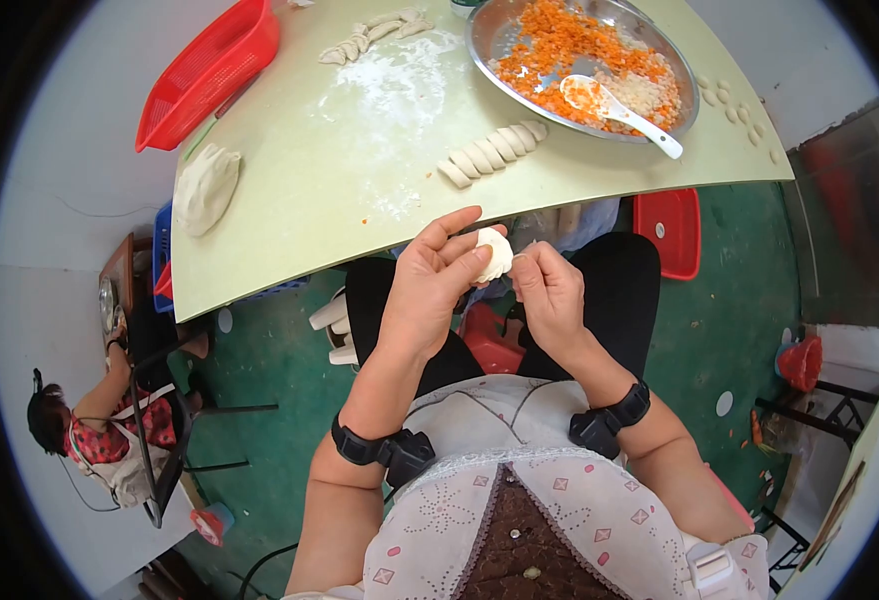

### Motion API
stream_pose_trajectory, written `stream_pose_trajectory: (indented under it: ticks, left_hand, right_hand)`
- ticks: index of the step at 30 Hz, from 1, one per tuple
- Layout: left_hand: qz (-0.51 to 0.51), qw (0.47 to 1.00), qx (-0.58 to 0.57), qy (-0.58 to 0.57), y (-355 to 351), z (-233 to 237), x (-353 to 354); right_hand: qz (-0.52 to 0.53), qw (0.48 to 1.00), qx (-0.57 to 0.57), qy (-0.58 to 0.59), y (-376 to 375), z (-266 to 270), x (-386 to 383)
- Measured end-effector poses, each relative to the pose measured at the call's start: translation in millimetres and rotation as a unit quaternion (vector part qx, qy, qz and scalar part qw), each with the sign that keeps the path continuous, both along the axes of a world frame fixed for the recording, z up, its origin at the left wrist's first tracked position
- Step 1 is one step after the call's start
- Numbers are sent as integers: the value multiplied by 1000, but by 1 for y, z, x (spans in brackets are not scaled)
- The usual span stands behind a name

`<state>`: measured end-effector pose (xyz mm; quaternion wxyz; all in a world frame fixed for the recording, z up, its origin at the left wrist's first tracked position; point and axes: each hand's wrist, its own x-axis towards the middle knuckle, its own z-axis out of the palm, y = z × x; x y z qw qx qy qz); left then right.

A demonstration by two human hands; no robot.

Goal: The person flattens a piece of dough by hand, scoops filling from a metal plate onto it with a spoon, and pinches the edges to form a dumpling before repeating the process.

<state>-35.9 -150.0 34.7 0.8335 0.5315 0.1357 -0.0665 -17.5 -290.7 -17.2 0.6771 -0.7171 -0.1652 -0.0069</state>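
While the left hand (422,288) holds a small, pale, rounded piece of dough (496,255) between its thumb and fingers, the right hand (551,300) sits just beside it, fingers curled and thumb bent over them — whether they grip the dough's edge I cannot tell. The dough is held above the person's lap, just off the near edge of a pale yellow-green tabletop (289,195).

White flour (399,85) is dusted across the middle of that surface. Near the edge lies a pale dough roll cut into slices (492,153), close to a wide, round metal bowl (492,50) of chopped orange and whitish filling (559,35), with a white spoon (631,115) resting in it. Small dough pieces (727,100) dot the right end; a smooth pale lump of dough (207,190) sits at the left edge, near a red plastic basket (209,75).

Below is a green floor (699,370), with a red plastic tub (667,250) under the tabletop — and, to the left, another person (124,420) sits by a white wall (69,315).
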Motion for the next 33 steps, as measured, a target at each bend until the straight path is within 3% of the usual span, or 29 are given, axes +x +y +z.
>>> stream_pose_trajectory:
  ticks: [18, 21, 24, 33]
  left_hand:
    - [-35, 997, 50, -44, -7, -4, -3]
    - [-30, 998, 51, -38, -8, -5, -3]
    - [-9, 997, 65, -32, -6, -3, -2]
    - [-37, 998, 43, -8, -3, 2, -4]
  right_hand:
    - [-25, 998, -53, -22, 1, 4, -4]
    - [-13, 1000, -23, 3, 2, 5, -7]
    - [59, 991, 94, 81, -5, 2, -9]
    - [-1, 999, -14, -46, -4, 2, -2]
